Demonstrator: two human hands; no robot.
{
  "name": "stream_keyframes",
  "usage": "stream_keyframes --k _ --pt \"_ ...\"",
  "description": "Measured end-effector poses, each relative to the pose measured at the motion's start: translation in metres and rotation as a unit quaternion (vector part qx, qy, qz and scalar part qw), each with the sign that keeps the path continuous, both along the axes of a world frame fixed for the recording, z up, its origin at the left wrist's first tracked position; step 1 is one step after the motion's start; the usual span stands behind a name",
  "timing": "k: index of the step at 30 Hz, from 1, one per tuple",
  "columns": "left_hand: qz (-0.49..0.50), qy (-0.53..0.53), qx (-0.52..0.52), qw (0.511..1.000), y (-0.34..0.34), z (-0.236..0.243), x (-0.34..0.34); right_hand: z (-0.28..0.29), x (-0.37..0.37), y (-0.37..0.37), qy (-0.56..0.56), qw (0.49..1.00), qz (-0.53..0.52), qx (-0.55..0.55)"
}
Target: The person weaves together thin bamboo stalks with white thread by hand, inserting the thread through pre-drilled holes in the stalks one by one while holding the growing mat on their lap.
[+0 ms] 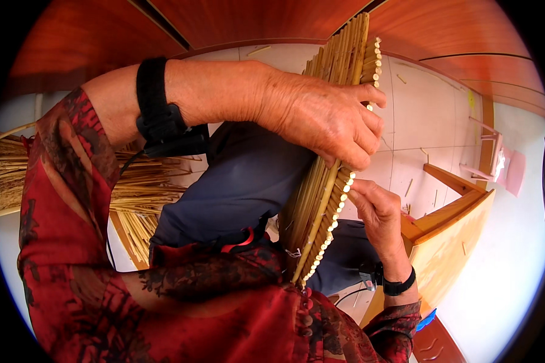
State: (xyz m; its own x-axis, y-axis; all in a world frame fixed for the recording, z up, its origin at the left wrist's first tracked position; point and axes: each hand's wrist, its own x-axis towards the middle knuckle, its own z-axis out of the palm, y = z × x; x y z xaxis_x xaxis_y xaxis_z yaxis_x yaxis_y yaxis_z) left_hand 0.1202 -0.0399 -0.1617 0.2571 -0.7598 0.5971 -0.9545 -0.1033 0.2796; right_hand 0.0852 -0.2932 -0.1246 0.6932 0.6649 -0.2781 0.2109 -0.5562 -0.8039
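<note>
A stiff mat of straw-coloured plant stalks (pixel 306 202) stands tilted on edge across my lap, its lower end against my red patterned shirt. Pale cut ends (pixel 330 233) line its right side, and one thicker stalk (pixel 324 209) runs lengthwise beside them. My left hand (pixel 336 121) reaches over the upper part, its fingers wrapped round the right edge. Lower down, on the right side, my right hand (pixel 378 206) is closed with its fingertips at the cut ends. The mat's edge partly hides those tips, so what they pinch cannot be made out. A short white thread end (pixel 293 253) shows near the bottom.
Loose stalks (pixel 142 187) lie in a pile at the left. To the right is a wooden stool (pixel 448 224) on its side, with a small pink chair (pixel 505 166) beyond. Stalk scraps (pixel 409 187) dot the tiled floor. Red-brown cabinets (pixel 248 21) line the far side.
</note>
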Motion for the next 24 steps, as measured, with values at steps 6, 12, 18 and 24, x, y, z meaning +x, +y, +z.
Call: stream_keyframes --k 6,12,18,24 --pt "0.004 0.008 0.004 1.000 0.001 0.000 -0.001 0.000 0.001 -0.002 0.053 0.998 -0.018 -0.007" --pt "-0.002 0.005 0.001 1.000 -0.004 -0.001 -0.002 -0.009 0.000 -0.004 -0.061 0.997 0.030 0.038" --pt "0.005 -0.005 0.008 1.000 -0.004 0.000 -0.003 -0.015 -0.002 -0.004 -0.100 0.993 0.036 0.057" --pt "0.007 -0.011 0.013 1.000 -0.004 0.000 -0.003 -0.015 -0.002 -0.004 -0.114 0.991 0.041 0.058"
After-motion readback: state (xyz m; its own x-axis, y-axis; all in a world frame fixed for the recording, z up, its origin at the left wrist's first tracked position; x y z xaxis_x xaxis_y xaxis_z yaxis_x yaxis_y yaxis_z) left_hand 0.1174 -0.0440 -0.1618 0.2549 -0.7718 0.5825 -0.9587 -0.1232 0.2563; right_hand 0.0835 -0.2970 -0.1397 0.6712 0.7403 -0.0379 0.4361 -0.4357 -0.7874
